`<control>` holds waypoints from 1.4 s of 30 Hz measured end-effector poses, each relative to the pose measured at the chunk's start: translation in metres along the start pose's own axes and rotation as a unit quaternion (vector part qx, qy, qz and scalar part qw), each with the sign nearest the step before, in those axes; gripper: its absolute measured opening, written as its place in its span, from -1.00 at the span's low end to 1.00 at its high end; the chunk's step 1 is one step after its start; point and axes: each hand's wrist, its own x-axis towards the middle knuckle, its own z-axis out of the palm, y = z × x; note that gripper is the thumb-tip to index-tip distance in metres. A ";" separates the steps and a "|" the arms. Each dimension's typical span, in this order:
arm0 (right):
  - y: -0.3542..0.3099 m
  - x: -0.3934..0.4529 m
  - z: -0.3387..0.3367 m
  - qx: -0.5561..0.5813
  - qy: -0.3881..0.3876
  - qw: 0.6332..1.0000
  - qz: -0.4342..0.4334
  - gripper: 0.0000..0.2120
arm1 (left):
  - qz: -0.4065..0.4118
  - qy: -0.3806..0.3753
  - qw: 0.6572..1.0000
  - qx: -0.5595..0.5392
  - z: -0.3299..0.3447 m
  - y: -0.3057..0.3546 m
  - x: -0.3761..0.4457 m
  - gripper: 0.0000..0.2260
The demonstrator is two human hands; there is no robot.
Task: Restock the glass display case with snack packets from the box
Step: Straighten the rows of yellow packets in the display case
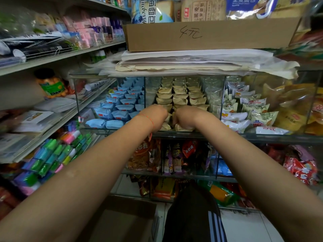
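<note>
The glass display case (174,134) stands in front of me, split into compartments. Its middle compartment holds rows of tan snack packets (180,95). Both my hands reach into the front of that compartment. My left hand (157,113) and my right hand (185,117) are curled over tan packets at the front row, fingers hidden among them. The cardboard box (122,222) sits open on the floor at the bottom, below my arms.
Blue packets (120,105) fill the left compartment, white and green ones (244,109) the right. A cardboard tray (209,35) and stacked paper lie on the case top. Shelves with goods run along the left. Lower case shelves hold red and orange snack bags.
</note>
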 end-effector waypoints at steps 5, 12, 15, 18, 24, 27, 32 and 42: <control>-0.002 0.002 0.003 0.010 -0.013 0.999 0.033 -0.58 | -0.008 0.010 1.000 -0.013 0.001 0.001 -0.004 -0.85; -0.006 0.005 0.008 0.047 0.023 0.997 0.051 -0.66 | -0.010 0.005 1.000 -0.024 0.000 0.000 -0.004 -0.85; -0.008 0.003 0.008 0.038 0.062 0.996 0.060 -0.74 | -0.012 -0.015 0.999 -0.041 -0.003 0.001 -0.006 -0.85; 0.009 -0.001 -0.002 0.082 0.174 0.977 0.089 -0.82 | -0.018 0.017 0.995 -0.100 -0.004 0.000 -0.010 -0.85; 0.039 0.007 -0.012 0.163 0.200 0.960 0.109 -0.79 | 0.020 0.202 0.953 -0.224 0.025 0.018 -0.009 -0.68; 0.029 0.006 0.003 0.150 0.115 0.981 0.040 -0.65 | 0.038 0.218 0.953 -0.209 0.041 0.026 -0.009 -0.62; 0.033 0.007 0.008 0.127 0.117 0.985 0.022 -0.74 | 0.017 0.234 0.946 -0.223 0.039 0.028 -0.006 -0.64; 0.027 0.013 -0.005 0.065 0.114 0.989 0.074 -0.79 | -0.056 0.165 0.952 -0.250 0.039 0.020 0.003 -0.52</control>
